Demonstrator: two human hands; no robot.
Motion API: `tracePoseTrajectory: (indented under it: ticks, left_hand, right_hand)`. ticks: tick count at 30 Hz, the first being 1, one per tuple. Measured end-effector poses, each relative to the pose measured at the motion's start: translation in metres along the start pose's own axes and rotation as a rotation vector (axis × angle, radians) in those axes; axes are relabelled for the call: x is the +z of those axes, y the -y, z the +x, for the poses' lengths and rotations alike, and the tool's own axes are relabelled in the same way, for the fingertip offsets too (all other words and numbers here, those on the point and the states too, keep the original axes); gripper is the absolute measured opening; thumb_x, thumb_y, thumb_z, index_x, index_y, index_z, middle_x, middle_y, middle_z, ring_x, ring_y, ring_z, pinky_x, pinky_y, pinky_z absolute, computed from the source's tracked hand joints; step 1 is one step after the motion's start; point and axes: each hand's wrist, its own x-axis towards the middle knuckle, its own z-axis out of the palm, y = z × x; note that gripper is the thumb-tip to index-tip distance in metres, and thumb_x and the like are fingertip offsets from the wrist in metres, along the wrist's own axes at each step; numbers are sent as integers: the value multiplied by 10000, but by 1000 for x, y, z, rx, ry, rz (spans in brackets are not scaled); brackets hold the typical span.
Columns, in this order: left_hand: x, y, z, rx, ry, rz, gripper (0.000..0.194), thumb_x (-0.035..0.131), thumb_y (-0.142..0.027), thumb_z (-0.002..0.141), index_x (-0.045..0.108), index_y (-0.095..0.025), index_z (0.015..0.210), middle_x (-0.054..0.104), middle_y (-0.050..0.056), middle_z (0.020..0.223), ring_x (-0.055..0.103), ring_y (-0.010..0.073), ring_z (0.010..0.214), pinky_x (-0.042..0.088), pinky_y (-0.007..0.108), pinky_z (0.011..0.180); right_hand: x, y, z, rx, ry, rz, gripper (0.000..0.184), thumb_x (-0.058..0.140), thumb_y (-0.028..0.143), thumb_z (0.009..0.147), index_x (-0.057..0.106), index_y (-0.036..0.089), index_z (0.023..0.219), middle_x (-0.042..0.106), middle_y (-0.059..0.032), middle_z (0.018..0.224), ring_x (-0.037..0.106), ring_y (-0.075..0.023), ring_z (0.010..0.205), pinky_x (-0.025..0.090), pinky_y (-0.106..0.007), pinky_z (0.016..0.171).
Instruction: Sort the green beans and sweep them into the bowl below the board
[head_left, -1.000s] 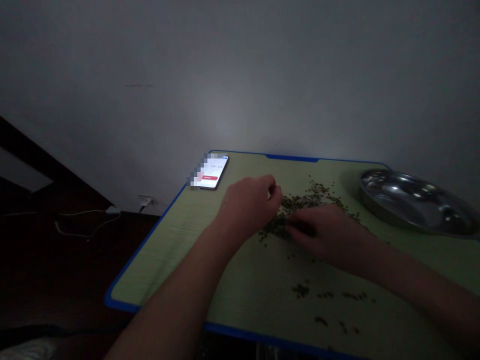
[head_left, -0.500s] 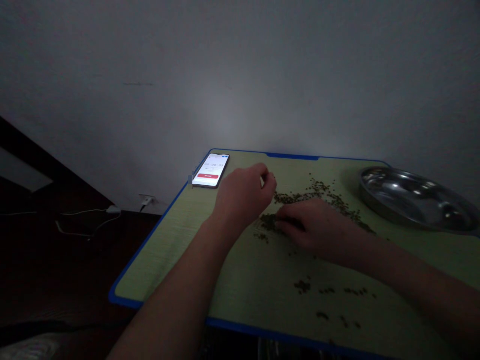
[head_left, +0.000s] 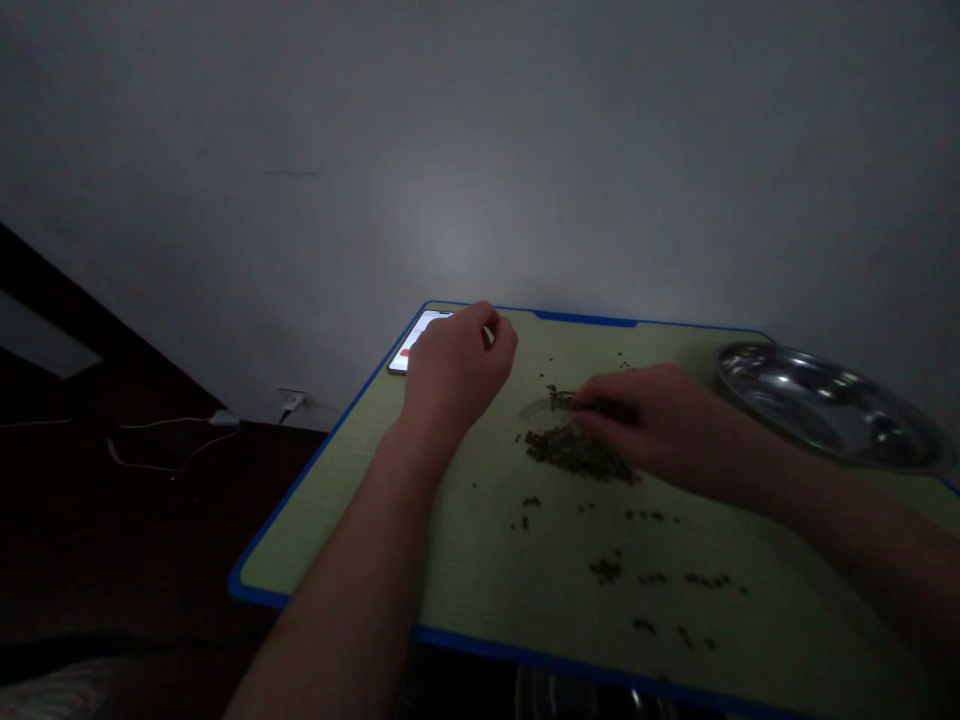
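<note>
Small dark grains, perhaps beans or seeds, lie in a pile on the pale green tabletop. My right hand is just above the far side of the pile, thumb and fingers pinched together; whatever is between the tips is hidden. A few more grains lie beyond those fingertips. My left hand is held over the far left of the table with its fingers curled in, and I cannot see what is inside them. It partly covers a phone with a lit screen.
A shiny steel basin stands at the right edge. Small loose clusters of grains are scattered toward the front. The table has a blue rim and stands against a grey wall. A white plug with cables is at the left.
My left hand has shifted left and away, now covering part of the phone. My right hand has moved slightly right and farther back. The spread-out grains are now gathered nearer in one pile.
</note>
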Motion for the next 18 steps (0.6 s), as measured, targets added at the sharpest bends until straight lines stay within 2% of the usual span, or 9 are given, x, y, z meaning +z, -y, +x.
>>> tracePoseTrajectory:
  ticks: [2, 5, 11, 18]
  left_hand:
    - [-2, 2, 2, -26, -56, -16, 272, 440, -321, 858, 638, -188, 726, 623, 31, 633, 487, 147, 560, 331, 292, 562]
    - [-4, 5, 4, -64, -108, -35, 264, 449, -336, 848, 630, -191, 722, 617, 30, 633, 474, 144, 553, 324, 294, 552]
    - [-3, 7, 3, -56, -116, -44, 260, 449, -337, 840, 624, -197, 709, 614, 25, 621, 469, 143, 552, 325, 286, 545]
    - [-3, 7, 2, -83, -139, -33, 258, 444, -318, 843, 613, -191, 695, 622, 28, 634, 459, 136, 535, 314, 291, 540]
  right_hand:
    - [-6, -7, 14, 68, -72, 31, 149, 567, 271, 822, 683, 189, 777, 666, -8, 646, 559, -128, 549, 365, -262, 539]
    - [-6, -16, 36, 141, -11, 86, 150, 576, 254, 798, 690, 157, 801, 685, -41, 671, 574, -134, 543, 402, -274, 546]
    - [19, -23, 70, 123, 52, 107, 249, 555, 219, 787, 712, 131, 958, 699, -62, 704, 593, -141, 575, 426, -281, 567]
    - [32, -28, 82, 85, 131, 143, 214, 575, 197, 753, 732, 130, 883, 713, -63, 715, 609, -150, 626, 432, -270, 577]
